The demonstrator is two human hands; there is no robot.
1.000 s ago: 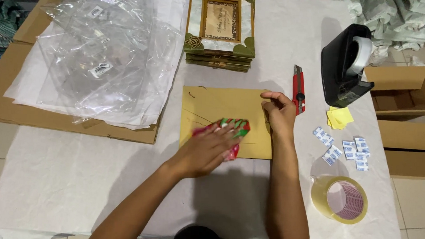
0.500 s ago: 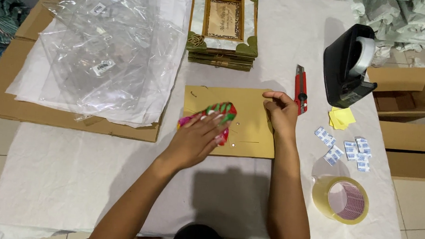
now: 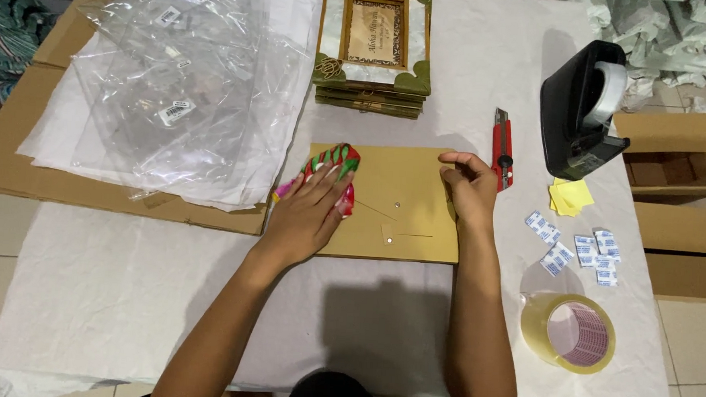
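We see 1 head view looking down at a table [image 3: 122,307] covered in white sheet. Left hand [image 3: 308,216] lies flat, fingers spread, grip released, palm pressing a red, green and pink cloth [image 3: 331,163] against the upper left corner of a brown board [image 3: 405,205] that lies flat at table centre. The cloth sticks out past the fingertips and partly over the board's left edge. Right hand [image 3: 470,188] rests on the board's right edge, fingers curled loosely, grasping nothing that we can see, just pinning the board down. The board face shows 2 small metal fittings with thin lines running from them. Just right of the right hand lies a red utility knife [image 3: 501,146], touching or almost touching the board's corner, we cannot tell which. Behind the board sits a stack of green-cornered picture frames [image 3: 375,42]. Left of it, clear plastic bags [image 3: 181,93] are piled on white paper over flat cardboard [image 3: 16,165]. On the right: black tape dispenser [image 3: 587,110], yellow sticky notes [image 3: 570,196], several small white-and-blue packets [image 3: 580,251], and a roll of clear tape [image 3: 569,333] near the table's front edge. An open cardboard box [image 3: 681,155] sits off the right side.
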